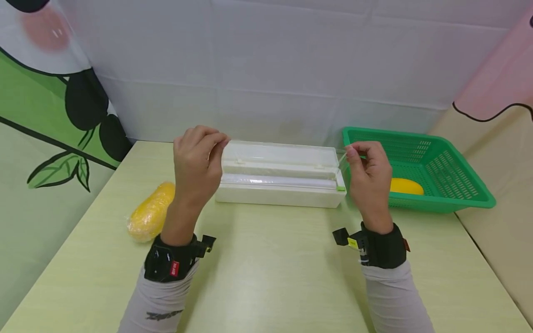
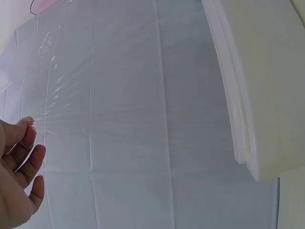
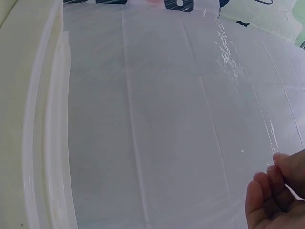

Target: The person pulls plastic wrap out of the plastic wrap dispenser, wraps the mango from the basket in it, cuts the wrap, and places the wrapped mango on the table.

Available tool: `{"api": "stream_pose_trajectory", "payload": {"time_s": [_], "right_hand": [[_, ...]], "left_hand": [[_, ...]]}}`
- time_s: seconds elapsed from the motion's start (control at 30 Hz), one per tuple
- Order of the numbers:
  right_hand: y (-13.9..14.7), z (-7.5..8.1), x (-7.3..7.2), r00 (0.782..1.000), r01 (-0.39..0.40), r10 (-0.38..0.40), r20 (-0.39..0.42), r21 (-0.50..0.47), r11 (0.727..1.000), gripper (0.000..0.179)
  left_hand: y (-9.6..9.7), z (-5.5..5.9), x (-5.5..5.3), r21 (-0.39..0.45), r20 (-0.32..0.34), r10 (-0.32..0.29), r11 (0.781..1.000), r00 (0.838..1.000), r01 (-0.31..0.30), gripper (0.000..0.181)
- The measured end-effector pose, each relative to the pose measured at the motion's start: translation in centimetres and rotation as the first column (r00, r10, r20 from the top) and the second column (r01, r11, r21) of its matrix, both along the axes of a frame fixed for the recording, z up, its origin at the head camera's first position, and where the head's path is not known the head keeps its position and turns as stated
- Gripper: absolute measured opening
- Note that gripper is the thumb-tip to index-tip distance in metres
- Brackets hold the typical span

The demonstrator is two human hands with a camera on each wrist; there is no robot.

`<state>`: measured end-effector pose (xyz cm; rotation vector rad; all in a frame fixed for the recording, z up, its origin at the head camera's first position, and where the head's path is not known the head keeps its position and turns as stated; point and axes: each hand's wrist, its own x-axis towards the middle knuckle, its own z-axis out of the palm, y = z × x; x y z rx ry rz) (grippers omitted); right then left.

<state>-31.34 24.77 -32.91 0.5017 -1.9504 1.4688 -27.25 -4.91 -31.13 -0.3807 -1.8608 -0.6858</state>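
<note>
Fingers of left hand (image 1: 193,166) and right hand (image 1: 370,178) each pinch clear film (image 3: 226,59). White box (image 1: 279,197) sits open beyond, roll (image 1: 279,181) inside. Wrapped yellow item (image 1: 151,212) left.

place: cloth-walled booth | signs: creased backdrop (image 1: 283,60), cartoon-printed side panel (image 1: 50,120), pale table (image 1: 279,273)

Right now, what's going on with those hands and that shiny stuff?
A person's left hand and right hand pinch clear film, held up between them near an open white box with a roll inside. A plastic-wrapped yellow thing lies on the table, and another yellow thing sits in the green basket.
</note>
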Motion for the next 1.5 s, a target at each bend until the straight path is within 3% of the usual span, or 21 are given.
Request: {"api": "stream_pose_trajectory", "payload": {"time_s": [1.5], "right_hand": [[0.3,1.0,1.0,0.984,-0.066,0.043,-0.174,-0.128,0.99,0.008]], "left_hand": [[1.3,1.4,1.3,0.058,-0.087,-0.022,0.998,0.996,0.027,0.009]]}}
